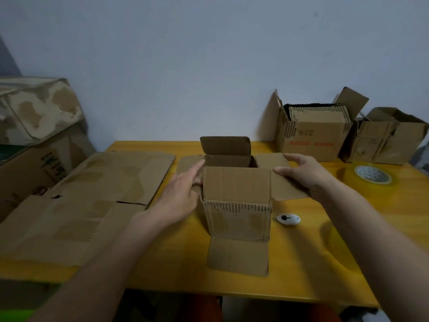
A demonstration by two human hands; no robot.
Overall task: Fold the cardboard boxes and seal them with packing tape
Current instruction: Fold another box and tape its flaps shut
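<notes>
A small cardboard box [236, 217] stands upright in the middle of the yellow table [301, 263], its top open. The far flap stands up, the near flap rises above the front wall, and a bottom flap lies flat toward me. My left hand [183, 191] lies with straight fingers against the box's left side, over the left flap. My right hand [304, 173] holds the right flap [285, 187], thumb on top and fingers at its far edge. A roll of clear packing tape [373, 175] lies flat at the right.
A small white cutter [288, 219] lies just right of the box. Flattened cardboard sheets [97, 196] cover the table's left part. Two open boxes [313, 133] [385, 140] stand at the back right. More boxes [34, 108] are stacked off the table's left.
</notes>
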